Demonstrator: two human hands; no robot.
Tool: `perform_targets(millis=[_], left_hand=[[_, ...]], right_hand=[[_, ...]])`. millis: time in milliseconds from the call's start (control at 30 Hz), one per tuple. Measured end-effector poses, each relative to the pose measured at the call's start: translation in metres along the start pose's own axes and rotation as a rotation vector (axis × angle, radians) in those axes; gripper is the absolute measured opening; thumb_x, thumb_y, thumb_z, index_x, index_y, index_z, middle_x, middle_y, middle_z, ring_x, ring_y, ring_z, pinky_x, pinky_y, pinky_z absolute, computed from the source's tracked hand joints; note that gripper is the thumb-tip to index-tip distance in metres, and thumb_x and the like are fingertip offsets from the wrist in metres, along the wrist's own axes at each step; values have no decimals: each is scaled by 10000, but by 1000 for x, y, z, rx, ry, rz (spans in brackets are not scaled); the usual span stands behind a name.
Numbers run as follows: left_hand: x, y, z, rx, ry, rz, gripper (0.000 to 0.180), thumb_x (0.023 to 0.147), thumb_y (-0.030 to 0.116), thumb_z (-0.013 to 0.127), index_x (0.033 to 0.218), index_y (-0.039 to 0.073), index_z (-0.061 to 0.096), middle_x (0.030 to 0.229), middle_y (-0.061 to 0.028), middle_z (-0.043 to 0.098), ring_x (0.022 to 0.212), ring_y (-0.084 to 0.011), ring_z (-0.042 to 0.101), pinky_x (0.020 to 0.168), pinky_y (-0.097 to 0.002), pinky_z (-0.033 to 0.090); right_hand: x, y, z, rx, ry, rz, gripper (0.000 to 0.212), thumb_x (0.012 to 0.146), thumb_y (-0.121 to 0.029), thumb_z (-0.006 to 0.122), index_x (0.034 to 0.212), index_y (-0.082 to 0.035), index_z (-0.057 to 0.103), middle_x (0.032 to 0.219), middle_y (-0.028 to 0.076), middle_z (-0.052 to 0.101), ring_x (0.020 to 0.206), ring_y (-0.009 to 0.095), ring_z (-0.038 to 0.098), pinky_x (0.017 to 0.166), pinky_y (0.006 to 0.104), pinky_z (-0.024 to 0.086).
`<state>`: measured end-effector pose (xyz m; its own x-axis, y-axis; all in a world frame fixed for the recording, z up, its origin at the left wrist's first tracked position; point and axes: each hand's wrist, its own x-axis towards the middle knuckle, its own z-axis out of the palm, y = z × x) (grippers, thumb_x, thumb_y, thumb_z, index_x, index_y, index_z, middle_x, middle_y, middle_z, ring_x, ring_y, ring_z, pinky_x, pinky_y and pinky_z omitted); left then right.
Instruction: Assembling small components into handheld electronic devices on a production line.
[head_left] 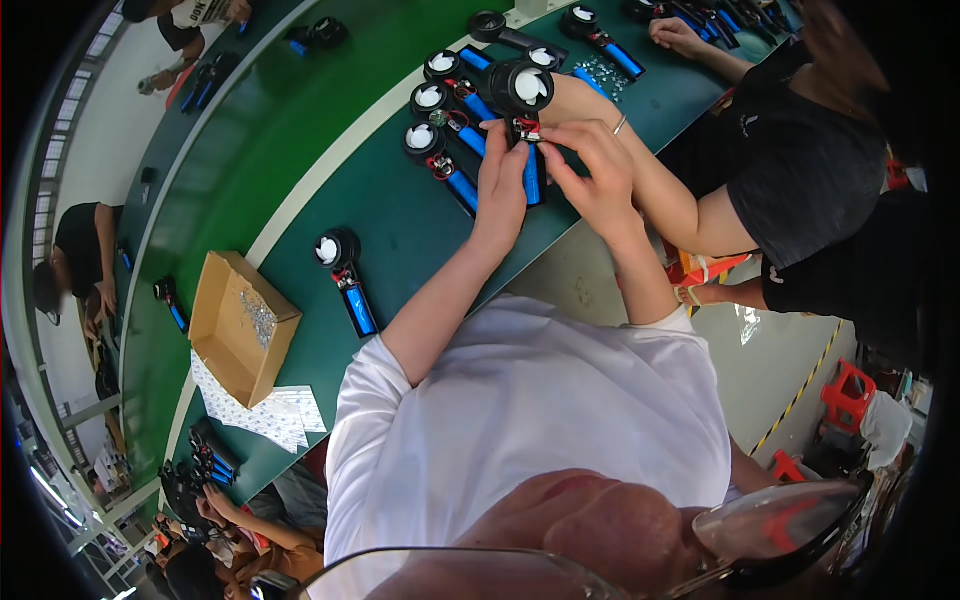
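From the left, we see on the green table [400,215] an open cardboard box [278,345] with small metal parts [258,318] inside, then one single fan unit [356,302], and further right several similar fan units [420,138] lying side by side. Just beside these, near the table's edge, our left hand [503,188] is grasping the held fan unit [533,172], while our right hand [595,168] has its bent fingertips at the red wires [530,126], but whether they pinch something we cannot tell.
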<state>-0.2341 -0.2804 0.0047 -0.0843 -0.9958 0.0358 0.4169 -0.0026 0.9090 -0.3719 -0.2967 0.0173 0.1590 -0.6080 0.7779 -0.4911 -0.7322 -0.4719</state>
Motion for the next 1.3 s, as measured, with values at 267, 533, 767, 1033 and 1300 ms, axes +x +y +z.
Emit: perform_targets(millis=[267, 533, 767, 1033, 1300], left_hand=[[3, -2, 3, 155, 7, 138, 325, 994, 154, 404, 1281, 5, 442, 1105, -63, 547, 1019, -119, 483, 931, -258, 375], [5, -13, 3, 237, 90, 206, 331, 970, 72, 419, 1280, -44, 394, 1240, -140, 494, 1165, -208, 472, 1047, -326, 349], [1, -21, 5, 212, 43, 219, 356, 976, 41, 406, 1321, -16, 337, 1255, -112, 471, 1167, -174, 444, 1040, -307, 328], [-3, -21, 11, 307, 39, 373, 403, 968, 10, 391, 1353, -33, 280, 1309, -147, 431, 1202, -203, 431, 1055, -321, 329], [-6, -19, 6, 310, -10, 298, 420, 977, 19, 398, 1364, -45, 248, 1353, -192, 407, 1226, -256, 443, 1037, -359, 361]], right_hand=[[-16, 3, 16, 303, 129, 346, 197, 779, 11, 749, 959, -29, 681, 919, 90, 666, 837, 204, 641, 707, 309, 510], [-1, 7, 5, -89, 82, -216, 245, 698, 23, 757, 927, -25, 685, 916, 85, 666, 799, 250, 641, 675, 332, 523], [1, 1, -5, -181, 40, -285, 280, 676, 58, 770, 926, -19, 671, 902, 88, 673, 764, 255, 656, 655, 327, 521], [-1, -1, -9, -322, 35, -449, 243, 654, -47, 721, 894, -24, 696, 954, 72, 670, 723, 198, 622, 592, 291, 515], [-2, 10, -9, -269, 31, -509, 247, 660, -34, 725, 902, 3, 694, 976, 95, 677, 703, 200, 618, 555, 280, 509]])
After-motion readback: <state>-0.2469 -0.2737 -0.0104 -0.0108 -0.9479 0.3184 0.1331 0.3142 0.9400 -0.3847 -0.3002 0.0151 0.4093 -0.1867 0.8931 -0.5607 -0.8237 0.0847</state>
